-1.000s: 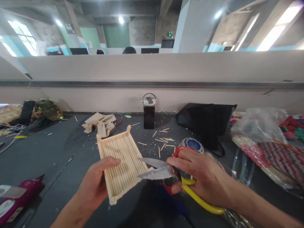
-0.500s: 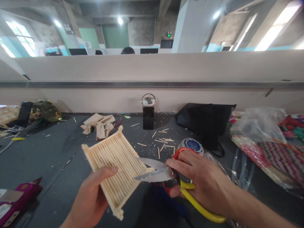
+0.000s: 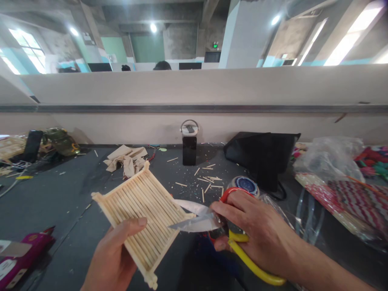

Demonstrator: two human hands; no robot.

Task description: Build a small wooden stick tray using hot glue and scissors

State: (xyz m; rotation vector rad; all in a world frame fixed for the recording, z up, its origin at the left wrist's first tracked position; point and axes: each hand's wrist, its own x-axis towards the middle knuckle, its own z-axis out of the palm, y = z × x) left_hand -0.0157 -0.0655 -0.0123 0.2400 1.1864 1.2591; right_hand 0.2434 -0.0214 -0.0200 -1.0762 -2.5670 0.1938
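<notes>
My left hand (image 3: 113,258) grips a flat panel of glued wooden sticks (image 3: 141,212) by its near edge, thumb on top, holding it tilted above the dark table (image 3: 54,202). In my right hand (image 3: 257,234) are scissors (image 3: 212,224) with red and yellow handles, fingers through the loops. The blades are parted and their tips touch the panel's right corner.
Cut stick pieces (image 3: 209,182) lie scattered behind the scissors. A black-and-white bottle (image 3: 189,143) stands at the back wall, crumpled paper (image 3: 127,159) to its left, a black bag (image 3: 263,155) to its right. A tape roll (image 3: 244,184), plastic bags (image 3: 330,161) and a pink package (image 3: 18,258) lie about.
My left hand has turned the stick panel counter-clockwise, swinging its far end to the left. The scissors have stayed at the panel's right corner.
</notes>
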